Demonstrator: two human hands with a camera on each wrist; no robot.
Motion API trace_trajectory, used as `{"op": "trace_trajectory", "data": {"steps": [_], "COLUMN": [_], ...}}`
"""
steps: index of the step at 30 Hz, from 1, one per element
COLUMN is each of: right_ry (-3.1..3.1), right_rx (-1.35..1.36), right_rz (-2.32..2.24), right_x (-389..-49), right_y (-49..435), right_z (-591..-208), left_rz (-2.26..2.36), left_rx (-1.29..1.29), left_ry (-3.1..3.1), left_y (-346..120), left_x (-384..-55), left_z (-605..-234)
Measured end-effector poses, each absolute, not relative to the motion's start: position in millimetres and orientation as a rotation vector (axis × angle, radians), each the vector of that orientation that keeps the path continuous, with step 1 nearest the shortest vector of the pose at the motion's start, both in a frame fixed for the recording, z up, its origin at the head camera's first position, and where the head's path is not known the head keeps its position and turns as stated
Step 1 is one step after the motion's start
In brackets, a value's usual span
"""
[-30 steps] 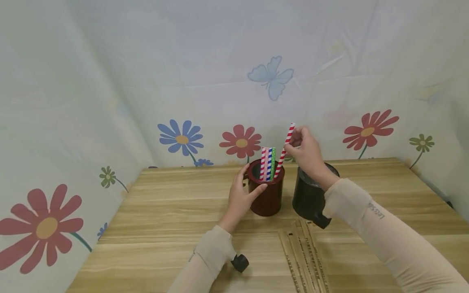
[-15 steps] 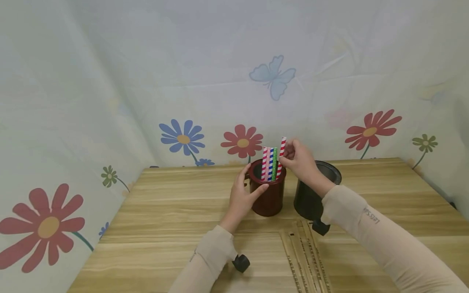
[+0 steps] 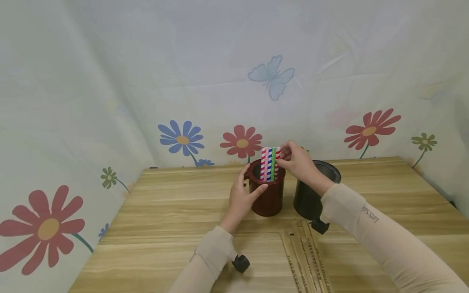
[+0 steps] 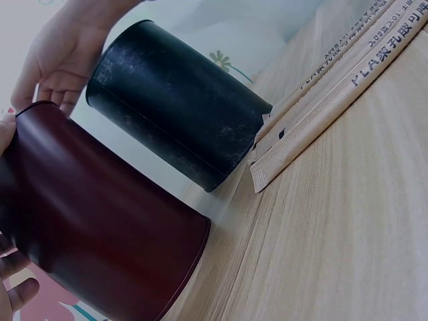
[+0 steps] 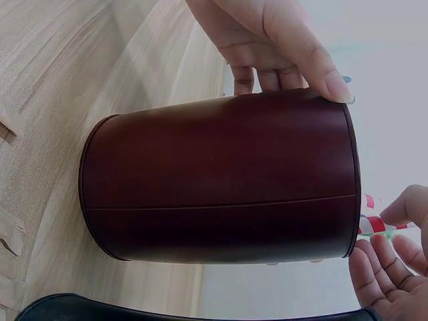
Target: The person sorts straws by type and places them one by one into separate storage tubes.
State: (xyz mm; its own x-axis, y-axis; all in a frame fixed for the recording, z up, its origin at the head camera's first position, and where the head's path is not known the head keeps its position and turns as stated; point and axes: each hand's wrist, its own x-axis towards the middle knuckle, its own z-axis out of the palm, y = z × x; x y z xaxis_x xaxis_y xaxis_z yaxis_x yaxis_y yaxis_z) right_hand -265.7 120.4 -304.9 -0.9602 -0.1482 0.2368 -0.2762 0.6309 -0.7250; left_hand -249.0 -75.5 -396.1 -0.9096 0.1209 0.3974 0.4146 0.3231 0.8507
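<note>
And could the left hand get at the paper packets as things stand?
Probably yes, if the left hand lets go of the dark red cup: the paper packets lie uncovered on the table, nothing visibly in between.

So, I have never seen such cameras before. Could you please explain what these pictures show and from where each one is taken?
There is no robot here, only a person's two bare hands. The head picture looks down from a camera on the head; the other two come from cameras on each wrist, so they look tilted.

The left hand holds a dark red cup with patterned straws in it. The right hand has its fingertips at a red-and-white straw there; I cannot tell whether they grip it.

On the wooden table also stand a black cup and, nearer, long paper-wrapped packets.
</note>
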Motion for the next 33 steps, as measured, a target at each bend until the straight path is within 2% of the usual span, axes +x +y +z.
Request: {"op": "trace_trajectory", "data": {"steps": [12,21,33], "right_ry": [-2.701,-2.782,-2.717], "right_rx": [0.392,0.493,0.519], "right_rz": [1.225,1.081,1.016], "right_x": [-254,-240,-215], "right_y": [130,149,183], "right_z": [-296,-285,-284], "left_rz": [-1.594,-1.511,-1.291], "left_rx": [-0.46,-0.506,-0.485], "left_ry": [-2.341,-2.518,-2.519], "left_y": [-75,-86,-80], "left_x": [-248,-247,-216], "left_z": [-396,-378,-353]}}
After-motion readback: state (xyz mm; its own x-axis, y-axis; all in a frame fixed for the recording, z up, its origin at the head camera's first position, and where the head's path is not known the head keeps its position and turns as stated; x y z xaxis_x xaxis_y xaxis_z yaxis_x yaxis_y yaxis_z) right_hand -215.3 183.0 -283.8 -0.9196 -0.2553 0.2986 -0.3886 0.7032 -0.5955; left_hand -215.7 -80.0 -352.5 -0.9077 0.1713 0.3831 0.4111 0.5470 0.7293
